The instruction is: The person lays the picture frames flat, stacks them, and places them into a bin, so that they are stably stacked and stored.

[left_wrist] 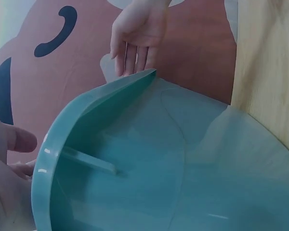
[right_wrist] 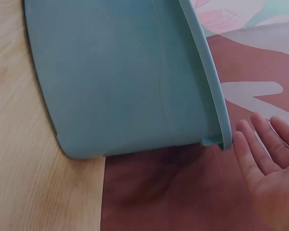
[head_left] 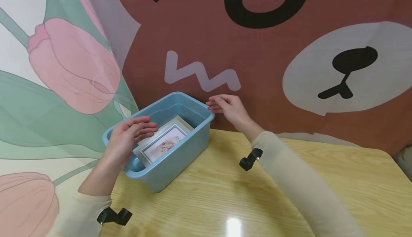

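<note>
A blue plastic bin (head_left: 185, 161) stands on the table, set at an angle. Inside it a silver-edged picture frame (head_left: 148, 150) leans on another flat, pale piece, most of which is hidden. My left hand (head_left: 123, 140) hovers over the bin's left part, its fingers extended and holding nothing. Beside the far right corner of the rim is my right hand (head_left: 232, 111), fingers straight and palm turned inward. In the right wrist view its fingertips (right_wrist: 241, 139) are very near or touching the rim; I cannot tell which.
Behind the bin hangs a brown bear-face backdrop (head_left: 193, 33), with a tulip-print sheet (head_left: 74, 65) at the left. The pale wooden table (head_left: 289, 183) extends to the right. A small black device (head_left: 251, 159) sits on the right wrist and another (head_left: 114, 216) on the left.
</note>
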`<state>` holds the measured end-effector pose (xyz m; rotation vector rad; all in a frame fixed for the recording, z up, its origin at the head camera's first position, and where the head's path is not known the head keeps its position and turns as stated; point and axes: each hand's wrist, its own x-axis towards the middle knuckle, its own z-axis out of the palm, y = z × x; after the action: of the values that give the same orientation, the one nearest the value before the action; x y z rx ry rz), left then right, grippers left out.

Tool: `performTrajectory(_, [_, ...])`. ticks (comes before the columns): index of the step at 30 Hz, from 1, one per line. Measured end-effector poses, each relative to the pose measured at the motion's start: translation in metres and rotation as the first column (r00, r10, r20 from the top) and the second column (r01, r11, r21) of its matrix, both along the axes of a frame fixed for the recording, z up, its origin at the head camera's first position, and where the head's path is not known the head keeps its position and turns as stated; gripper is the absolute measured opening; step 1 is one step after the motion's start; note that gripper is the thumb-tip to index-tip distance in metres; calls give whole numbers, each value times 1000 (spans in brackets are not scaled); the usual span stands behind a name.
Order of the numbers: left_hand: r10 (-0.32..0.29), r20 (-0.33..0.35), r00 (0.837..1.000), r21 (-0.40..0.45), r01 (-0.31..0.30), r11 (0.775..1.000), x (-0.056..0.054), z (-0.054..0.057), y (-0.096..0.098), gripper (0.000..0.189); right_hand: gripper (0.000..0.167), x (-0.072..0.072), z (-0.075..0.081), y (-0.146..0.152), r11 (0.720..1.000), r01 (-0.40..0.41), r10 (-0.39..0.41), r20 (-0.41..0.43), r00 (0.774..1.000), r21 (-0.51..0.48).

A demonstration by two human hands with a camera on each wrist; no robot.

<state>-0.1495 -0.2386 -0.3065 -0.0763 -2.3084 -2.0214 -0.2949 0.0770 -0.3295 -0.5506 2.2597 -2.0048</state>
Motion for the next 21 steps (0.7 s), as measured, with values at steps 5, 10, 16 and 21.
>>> performTrajectory(5, [-19, -8, 1000, -59, 19, 998, -2, 1, 3, 48, 34, 8, -4, 14, 1000, -6, 6, -24, 1000, -8])
performTrajectory(10, [-37, -24, 999, -116, 34, 993, -1, 2, 8, 48, 33, 14, -8, 28, 1000, -2, 2, -70, 998, -5])
performTrajectory(16, [-60, -51, 997, -215, 48, 975, -1, 0, 20, 47, 36, 23, -11, 49, 998, 46, -41, -109, 993, 37])
performTrajectory(21, [-89, -97, 991, -313, 55, 948, 0, 0, 32, 46, 37, 33, -12, 68, 991, 100, -89, -129, 988, 84])
